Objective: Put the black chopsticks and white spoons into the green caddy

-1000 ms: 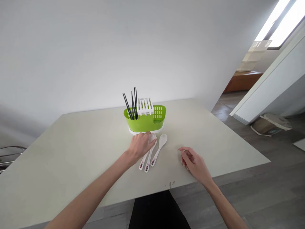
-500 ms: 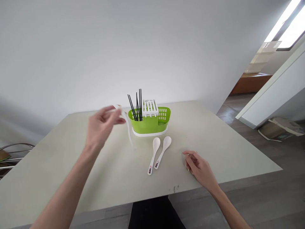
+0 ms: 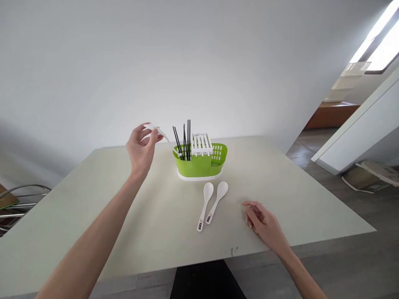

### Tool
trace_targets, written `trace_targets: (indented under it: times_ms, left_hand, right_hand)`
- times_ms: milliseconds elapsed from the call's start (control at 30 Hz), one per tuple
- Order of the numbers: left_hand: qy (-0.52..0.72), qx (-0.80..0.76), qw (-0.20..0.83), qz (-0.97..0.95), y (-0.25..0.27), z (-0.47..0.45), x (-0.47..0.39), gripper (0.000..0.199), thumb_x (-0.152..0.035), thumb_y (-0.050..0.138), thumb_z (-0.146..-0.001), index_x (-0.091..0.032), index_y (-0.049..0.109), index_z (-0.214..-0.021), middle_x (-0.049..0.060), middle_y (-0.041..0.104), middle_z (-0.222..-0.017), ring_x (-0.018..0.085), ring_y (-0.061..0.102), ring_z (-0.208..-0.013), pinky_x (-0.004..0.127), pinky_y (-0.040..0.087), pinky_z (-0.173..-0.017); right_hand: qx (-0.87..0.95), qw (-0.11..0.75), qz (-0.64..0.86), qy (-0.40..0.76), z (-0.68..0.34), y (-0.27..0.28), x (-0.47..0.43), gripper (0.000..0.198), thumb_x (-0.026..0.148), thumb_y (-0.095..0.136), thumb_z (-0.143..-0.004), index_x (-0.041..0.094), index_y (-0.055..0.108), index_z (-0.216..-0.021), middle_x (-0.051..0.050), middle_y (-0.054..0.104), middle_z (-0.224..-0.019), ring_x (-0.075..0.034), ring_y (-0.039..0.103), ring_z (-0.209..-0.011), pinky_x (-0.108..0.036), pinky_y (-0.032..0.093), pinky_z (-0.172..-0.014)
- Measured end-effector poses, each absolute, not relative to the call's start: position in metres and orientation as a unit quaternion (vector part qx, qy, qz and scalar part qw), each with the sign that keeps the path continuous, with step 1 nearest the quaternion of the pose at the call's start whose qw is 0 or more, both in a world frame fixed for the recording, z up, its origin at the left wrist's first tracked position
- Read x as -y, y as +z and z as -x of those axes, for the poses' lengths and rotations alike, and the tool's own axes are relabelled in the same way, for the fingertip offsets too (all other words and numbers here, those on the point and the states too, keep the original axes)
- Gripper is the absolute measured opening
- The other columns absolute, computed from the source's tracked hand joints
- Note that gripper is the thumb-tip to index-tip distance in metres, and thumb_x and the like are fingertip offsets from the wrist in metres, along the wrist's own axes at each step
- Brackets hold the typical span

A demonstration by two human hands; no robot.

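Head view. Black chopsticks (image 3: 189, 137) already stood in the left end of the green basket (image 3: 199, 168). The left hand (image 3: 141, 150) pinched a white spoon (image 3: 165, 136) near its bowl, handle tip at that end's rim, not yet released. Two spoons (image 3: 208, 190) remained on the table (image 3: 149, 236) outside. The right hand (image 3: 263, 224), loosely open, apparently held nothing.

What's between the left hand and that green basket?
The head view shows a white spoon in the left hand, handle pointing toward the green basket.
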State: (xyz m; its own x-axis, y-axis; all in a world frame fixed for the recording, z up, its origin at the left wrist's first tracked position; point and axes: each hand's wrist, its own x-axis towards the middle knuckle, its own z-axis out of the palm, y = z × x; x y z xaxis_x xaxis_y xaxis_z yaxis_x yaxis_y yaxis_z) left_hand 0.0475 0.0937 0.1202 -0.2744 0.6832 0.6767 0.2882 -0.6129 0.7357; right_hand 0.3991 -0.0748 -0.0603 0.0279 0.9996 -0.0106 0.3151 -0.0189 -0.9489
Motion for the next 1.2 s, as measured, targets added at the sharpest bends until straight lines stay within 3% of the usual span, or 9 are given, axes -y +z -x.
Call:
trace_targets:
  times_ms: [300,500,767,967,1100,1200]
  left_hand:
    - [0.604,-0.416,0.26,-0.628,0.079,-0.039,-0.097,0.052,-0.054,0.081,-0.087,-0.02,0.067,-0.124,0.011,0.079,-0.114,0.025,0.079,-0.1,0.045,0.065,-0.097]
    - [0.552,-0.443,0.245,-0.663,0.074,-0.033,-0.101,0.052,-0.056,0.078,-0.087,-0.022,0.067,-0.124,0.011,0.079,-0.117,0.024,0.076,-0.102,0.039,0.062,-0.09]
    - [0.498,-0.498,0.248,-0.665,0.066,-0.021,-0.111,0.052,-0.058,0.072,-0.09,-0.022,0.068,-0.127,0.01,0.081,-0.11,0.024,0.073,-0.108,0.039,0.053,-0.097]
    - [0.493,-0.515,0.285,-0.64,0.056,-0.02,-0.123,0.052,-0.059,0.071,-0.09,-0.023,0.072,-0.127,0.01,0.079,-0.119,0.024,0.071,-0.114,0.033,0.053,-0.093]
    - [0.509,-0.516,0.292,-0.625,0.05,-0.021,-0.121,0.059,-0.064,0.065,-0.092,-0.02,0.067,-0.132,0.014,0.072,-0.135,0.025,0.071,-0.114,0.033,0.053,-0.089]
    - [0.528,-0.542,0.284,-0.589,0.04,-0.01,-0.111,0.06,-0.069,0.059,-0.095,-0.018,0.066,-0.127,0.016,0.073,-0.131,0.023,0.073,-0.105,0.033,0.054,-0.084]
  right_hand:
    - [0.559,0.407,0.597,0.406,-0.399,-0.059,0.077,0.05,0.067,0.051,-0.101,0.022,0.064,-0.117,0.0,0.062,-0.072,-0.017,0.056,-0.062,-0.03,0.043,-0.057]
    - [0.561,0.415,0.601,0.39,-0.397,-0.054,0.077,0.053,0.071,0.052,-0.099,0.021,0.065,-0.113,0.0,0.061,-0.069,-0.017,0.056,-0.06,-0.029,0.043,-0.055]
    - [0.559,0.421,0.596,0.393,-0.395,-0.057,0.075,0.052,0.069,0.052,-0.1,0.021,0.065,-0.114,0.001,0.058,-0.068,-0.018,0.055,-0.061,-0.03,0.042,-0.056]
    - [0.564,0.417,0.599,0.387,-0.395,-0.057,0.075,0.055,0.071,0.051,-0.1,0.02,0.066,-0.115,0.0,0.059,-0.068,-0.018,0.056,-0.061,-0.031,0.043,-0.057]
    - [0.566,0.415,0.601,0.382,-0.395,-0.057,0.075,0.056,0.071,0.052,-0.099,0.02,0.067,-0.114,0.0,0.061,-0.068,-0.018,0.056,-0.06,-0.03,0.043,-0.055]
    - [0.564,0.421,0.599,0.382,-0.394,-0.057,0.074,0.055,0.07,0.053,-0.099,0.02,0.067,-0.115,0.001,0.06,-0.068,-0.017,0.056,-0.061,-0.029,0.043,-0.055]
